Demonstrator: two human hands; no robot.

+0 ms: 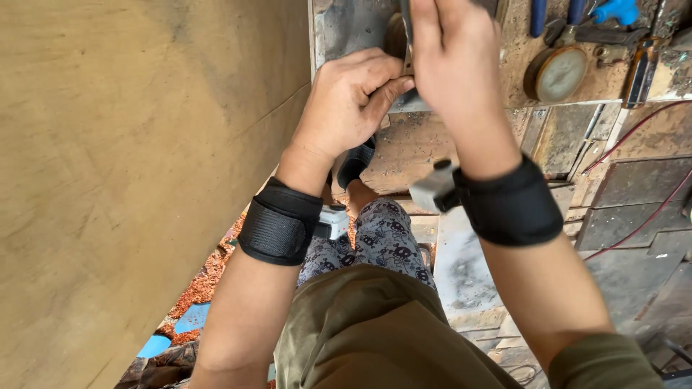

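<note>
Item one: my left hand [346,101], curled closed, thumb and forefinger pinching the lower edge of a small flat grey metal piece [409,101]. Item two: my right hand [450,54], closed from above over the same piece, near the top of the view; its fingertips are cropped, so I cannot tell how they sit. The piece itself sits between both hands, mostly hidden, above a stained, pitted grey-brown work surface [404,155]. Item three: a black woven fabric wrist band [280,220] on the left forearm, a matching band [510,202] on the right, each carrying a small grey block. Item four: a large smooth tan plywood board [130,180], standing edge-on at the left. Item five: a round rusty metal disc [556,72], blue-handled tools [613,11], and thin red wires [634,130] on the far surface. Item six: reddish wood shavings [205,277] on the floor below. Risk, as I judge it: the thin metal edge could slip from the pinch or nick a finger, since the hold covers little of it.
</note>
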